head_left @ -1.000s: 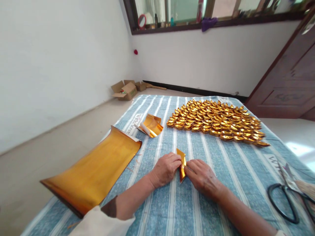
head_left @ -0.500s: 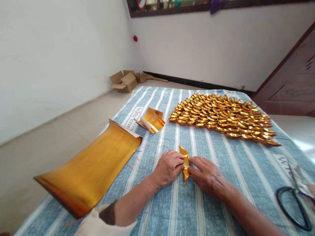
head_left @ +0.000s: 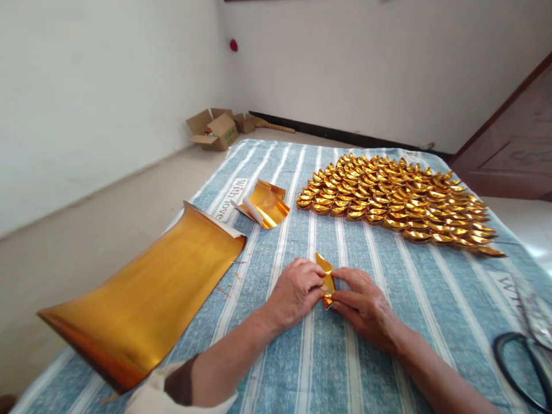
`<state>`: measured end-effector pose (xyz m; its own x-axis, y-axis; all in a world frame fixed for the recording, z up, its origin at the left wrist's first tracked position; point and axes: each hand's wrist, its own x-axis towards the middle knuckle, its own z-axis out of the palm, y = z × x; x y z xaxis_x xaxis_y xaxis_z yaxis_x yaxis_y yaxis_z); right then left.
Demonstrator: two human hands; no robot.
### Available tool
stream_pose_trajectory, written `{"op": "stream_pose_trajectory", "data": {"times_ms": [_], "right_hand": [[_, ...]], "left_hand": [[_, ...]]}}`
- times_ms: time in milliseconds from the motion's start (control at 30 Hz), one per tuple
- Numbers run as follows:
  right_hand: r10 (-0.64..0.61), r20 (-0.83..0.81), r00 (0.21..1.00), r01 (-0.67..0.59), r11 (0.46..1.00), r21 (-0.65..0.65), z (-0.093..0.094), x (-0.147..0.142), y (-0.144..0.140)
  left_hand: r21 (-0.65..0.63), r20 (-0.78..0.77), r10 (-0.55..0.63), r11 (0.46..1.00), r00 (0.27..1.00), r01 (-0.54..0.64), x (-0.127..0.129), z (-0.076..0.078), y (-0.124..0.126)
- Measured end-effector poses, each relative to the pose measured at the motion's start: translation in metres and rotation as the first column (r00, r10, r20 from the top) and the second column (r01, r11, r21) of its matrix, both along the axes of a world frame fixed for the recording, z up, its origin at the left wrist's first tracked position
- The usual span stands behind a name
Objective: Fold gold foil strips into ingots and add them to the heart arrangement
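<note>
Between my two hands, low over the striped cloth, is a small folded piece of gold foil paper [head_left: 328, 283] with a pointed upper end. My left hand [head_left: 298, 287] grips its left side between thumb and fingers. From the right, my right hand [head_left: 364, 299] pinches its right edge and lower end, fingertips pressed on the foil. Part of the paper is hidden behind the fingers. Farther off to the right lie many gold folded paper ingots [head_left: 397, 201] in close rows. A large curled stack of gold foil paper [head_left: 146, 293] lies left of my left arm.
The blue and white striped cloth [head_left: 276, 356] covers the table. A smaller curled gold sheet [head_left: 266, 204] lies beyond my hands. Black-handled scissors [head_left: 524, 359] rest at the right edge. Cardboard boxes [head_left: 218, 132] stand on the floor by the wall.
The folded paper's lower end has been bent up and looks shorter, with my right fingers pressing there. The camera view has tilted down a little.
</note>
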<state>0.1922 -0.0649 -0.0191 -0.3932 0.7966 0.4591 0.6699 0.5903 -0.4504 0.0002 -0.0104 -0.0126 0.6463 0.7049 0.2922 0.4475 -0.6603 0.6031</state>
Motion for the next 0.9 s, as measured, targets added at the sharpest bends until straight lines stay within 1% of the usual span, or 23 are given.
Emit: {"op": "stream_pose_trajectory", "data": {"times_ms": [133,300,467,700,800,900], "right_hand": [[-0.039,-0.051,0.998,0.038,0.999,-0.017,-0.004,-0.001,0.001],[-0.066,-0.061,0.996,0.062,0.996,-0.058,-0.006,-0.001,0.0],[-0.085,-0.068,0.994,0.08,0.993,-0.084,-0.007,-0.003,0.0],[-0.203,-0.115,0.972,0.187,0.973,-0.136,-0.01,-0.011,-0.002],[-0.259,-0.131,0.957,0.236,0.957,-0.168,-0.012,-0.013,-0.001],[-0.285,-0.13,0.95,0.26,0.948,-0.182,-0.014,-0.014,0.0]], "left_hand": [[-0.031,0.026,-0.021,0.999,0.999,0.022,-0.001,0.004,0.002],[-0.063,0.018,-0.056,0.996,0.998,0.057,-0.002,0.008,0.004],[-0.064,0.021,-0.039,0.997,0.999,0.04,-0.001,0.009,0.005],[-0.072,0.053,-0.056,0.996,0.997,0.059,-0.004,0.006,0.007],[-0.096,0.05,-0.072,0.992,0.996,0.077,-0.005,0.007,0.009],[-0.109,0.039,-0.105,0.988,0.994,0.109,-0.006,0.009,0.01]]}}
